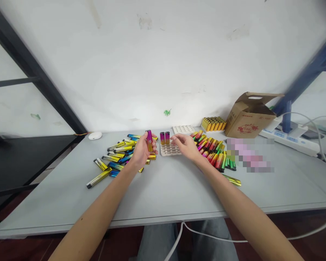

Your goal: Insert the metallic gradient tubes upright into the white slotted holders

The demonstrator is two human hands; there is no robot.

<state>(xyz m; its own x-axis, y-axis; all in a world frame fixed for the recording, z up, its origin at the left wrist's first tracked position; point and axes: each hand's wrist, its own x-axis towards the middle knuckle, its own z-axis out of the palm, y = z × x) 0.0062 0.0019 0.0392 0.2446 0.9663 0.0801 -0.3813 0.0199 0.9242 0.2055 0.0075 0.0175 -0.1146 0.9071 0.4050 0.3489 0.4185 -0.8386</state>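
Note:
My left hand is closed around a purple-and-gold lighter, held upright left of a white tray with round holes. Two purple-and-gold lighters stand side by side in the tray's back left corner. My right hand is over the tray's right part, its fingertips close together just right of the standing lighters; whether they hold anything is too small to tell. Loose yellow and blue lighters lie to the left, and red, yellow and green ones lie to the right, partly behind my right hand.
Against the wall are another white holed tray and a tray filled with golden lighters. An open cardboard box, a power strip and a blurred pink item are at the right. A white round device sits back left.

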